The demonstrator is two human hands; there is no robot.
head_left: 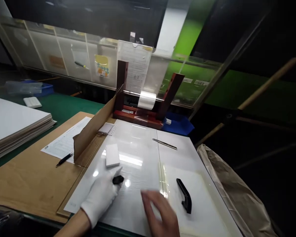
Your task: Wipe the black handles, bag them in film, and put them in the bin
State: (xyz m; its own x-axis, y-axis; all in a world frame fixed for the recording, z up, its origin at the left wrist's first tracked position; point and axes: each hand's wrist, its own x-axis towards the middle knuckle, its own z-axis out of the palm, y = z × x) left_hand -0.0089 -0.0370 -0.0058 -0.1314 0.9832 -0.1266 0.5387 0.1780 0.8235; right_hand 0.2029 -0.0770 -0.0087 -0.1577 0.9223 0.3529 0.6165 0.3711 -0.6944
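Note:
My left hand [101,194], in a white glove, is closed around a black plastic piece [117,179], seen mostly end-on, above a glossy white board [133,138]. Bare and slightly blurred, my right hand [161,212] is to its right, over the board's front part. Its thumb and forefinger come together at the tips; anything pinched there is too small to make out. A curved black handle [185,196] lies right of that hand on a film-covered area. Just beyond the glove is a white block [112,155]. Metal tweezers [164,144] rest farther back.
A wooden stand with a roll of clear film [147,100] is at the back, beside a blue bin [179,124]. Upright cardboard [96,128] borders the board's left. Beyond it are a printed sheet [66,140], a black pen [64,159] and stacked white boards [17,121].

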